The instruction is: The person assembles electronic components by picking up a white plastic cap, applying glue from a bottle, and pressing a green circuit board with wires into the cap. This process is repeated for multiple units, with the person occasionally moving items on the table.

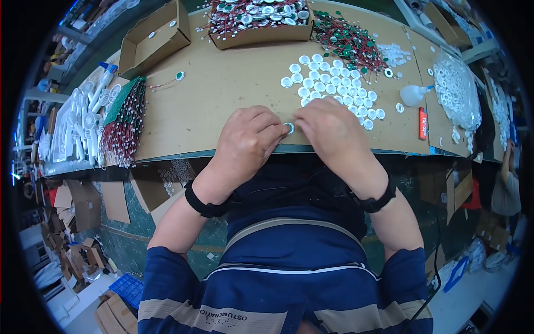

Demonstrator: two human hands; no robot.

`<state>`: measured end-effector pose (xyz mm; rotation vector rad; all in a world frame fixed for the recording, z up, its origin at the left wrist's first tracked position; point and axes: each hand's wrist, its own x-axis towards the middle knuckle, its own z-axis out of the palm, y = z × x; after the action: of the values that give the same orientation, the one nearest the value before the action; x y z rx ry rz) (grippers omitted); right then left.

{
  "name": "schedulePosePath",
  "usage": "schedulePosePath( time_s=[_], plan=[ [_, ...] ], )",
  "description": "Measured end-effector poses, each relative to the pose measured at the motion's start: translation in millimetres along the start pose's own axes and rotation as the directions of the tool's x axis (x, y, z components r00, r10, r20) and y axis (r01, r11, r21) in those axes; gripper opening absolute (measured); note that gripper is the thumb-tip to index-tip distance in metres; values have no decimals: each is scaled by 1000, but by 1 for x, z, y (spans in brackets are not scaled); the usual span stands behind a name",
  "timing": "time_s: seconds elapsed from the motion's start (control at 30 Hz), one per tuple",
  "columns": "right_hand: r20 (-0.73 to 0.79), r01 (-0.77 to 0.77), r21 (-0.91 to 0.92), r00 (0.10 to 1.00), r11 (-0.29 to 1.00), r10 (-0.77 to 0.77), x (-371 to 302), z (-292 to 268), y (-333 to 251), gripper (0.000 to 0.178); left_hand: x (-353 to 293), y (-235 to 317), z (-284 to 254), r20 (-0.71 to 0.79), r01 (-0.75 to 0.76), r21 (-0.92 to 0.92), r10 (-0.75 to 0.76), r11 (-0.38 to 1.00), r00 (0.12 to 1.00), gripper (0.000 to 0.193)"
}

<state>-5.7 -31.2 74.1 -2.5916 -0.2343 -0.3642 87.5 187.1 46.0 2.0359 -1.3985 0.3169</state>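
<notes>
At the near edge of the table, my left hand pinches a small round white cap between thumb and fingertips. A bluish-green tint shows inside its rim. My right hand hovers just to the right, its fingers drawn together; whatever they hold, if anything, is hidden. Beyond it spreads a group of white round caps laid out on the cardboard-covered tabletop. Behind these lies a heap of green discs with red wires.
A cardboard box heaped with wired discs stands at the back, another box farther left. Wired green boards and white handheld fans lie left. Rightward are a squeeze bottle, a red tube and a bag of white rings.
</notes>
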Motion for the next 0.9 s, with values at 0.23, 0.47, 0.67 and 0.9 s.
schedulePosePath(
  time_s=[0.23, 0.47, 0.67, 0.9],
  plan=[
    [-368, -285, 212, 863, 935, 347, -56, -38, 18, 17, 4, 4, -5, 12, -43, -18, 43, 999, 999, 22],
    [-649, -557, 137, 574, 819, 499, -106, -57, 78, 36, 3, 12, -8, 63, -2, 28, 0, 1000, 998, 23],
    [-737, -629, -59, 551, 775, 391, -82, -63, 129, 52, 3, 11, -3, 7, 26, 10, -26, 1000, 1000, 16],
    [-635, -674, 18, 563, 738, 529, -71, -67, 171, 54, 12, 14, -6, 29, 33, 12, -33, 999, 999, 16]
  ],
)
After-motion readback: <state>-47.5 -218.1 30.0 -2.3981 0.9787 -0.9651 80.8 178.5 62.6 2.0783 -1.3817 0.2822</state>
